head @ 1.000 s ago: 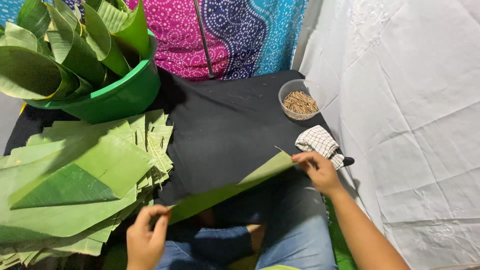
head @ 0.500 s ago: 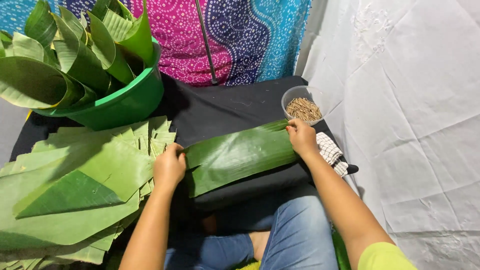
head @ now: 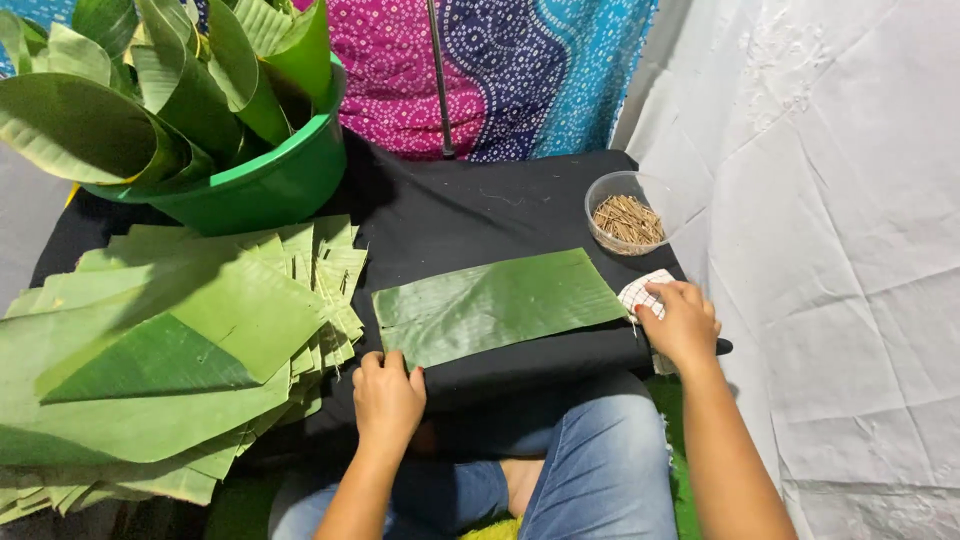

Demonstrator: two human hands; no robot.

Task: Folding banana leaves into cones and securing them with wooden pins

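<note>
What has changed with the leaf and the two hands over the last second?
The banana leaf piece, first held up edge-on above the lap, has been spread flat on the black cloth. The left hand now rests at its near left corner. The right hand has let go of it and lies on the checked cloth. The green tub, the leaf stack and the bowl of sticks kept their places.

I see the leaf piece flat on the board, the leaf stack left of it, the tub behind the stack, and the stick bowl behind its right end.
</note>
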